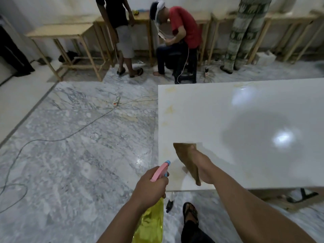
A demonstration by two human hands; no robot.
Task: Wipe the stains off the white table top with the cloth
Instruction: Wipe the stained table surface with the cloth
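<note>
The glossy white table top (245, 111) fills the right half of the view. Faint yellowish stains (170, 109) run along its left edge, with more near the front left corner. A brown cloth (184, 155) lies flat on the table near that corner, and my right hand (201, 165) presses down on it. My left hand (152, 185) grips the neck of a yellow spray bottle (150, 223) with a pink and blue trigger head (161, 170), held off the table's left front corner with the nozzle toward the table.
Marble floor spreads to the left with cables and a power strip (116, 101). Three people (177, 37) stand or sit behind the table by wooden tables (63, 32) along the wall. My sandalled foot (190, 213) is below the table's front edge.
</note>
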